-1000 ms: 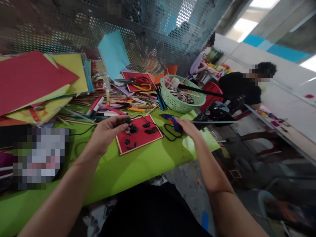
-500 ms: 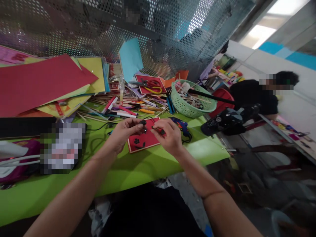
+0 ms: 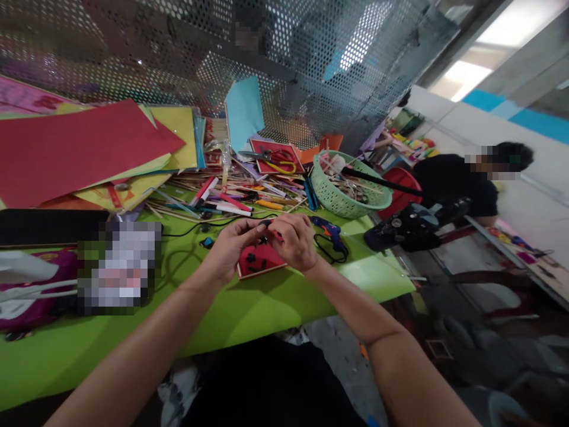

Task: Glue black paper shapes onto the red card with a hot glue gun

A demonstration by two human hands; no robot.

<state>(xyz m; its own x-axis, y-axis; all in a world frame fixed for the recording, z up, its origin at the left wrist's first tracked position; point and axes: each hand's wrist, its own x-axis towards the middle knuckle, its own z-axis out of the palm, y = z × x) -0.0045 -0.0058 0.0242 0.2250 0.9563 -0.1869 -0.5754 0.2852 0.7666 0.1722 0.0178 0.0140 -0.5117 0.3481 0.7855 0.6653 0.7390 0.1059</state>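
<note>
Over a red panel with pale edging [image 3: 275, 263], my left hand [image 3: 231, 244] pinches a small dark piece [image 3: 267, 223] between thumb and forefinger. My right hand [image 3: 297, 242] meets it there, fingers curled in and closed; what they grip is hidden. Dark shapes lie on the panel, one of them a small flower [image 3: 251, 258]. Just right of my right hand rests a blue glue gun [image 3: 326, 226] with a looped dark cord.
Behind are pens and sticks [image 3: 231, 204], scissors [image 3: 275, 159] and a green basket [image 3: 342, 198]. Coloured paper [image 3: 98, 142] is stacked left, near a power strip [image 3: 31, 296]. A black camera [image 3: 409, 222] stands right. Beyond it sits another person [image 3: 457, 184].
My right hand has moved left to meet my left hand, and their fingertips now come together at the dark piece. The whole view has shifted slightly.
</note>
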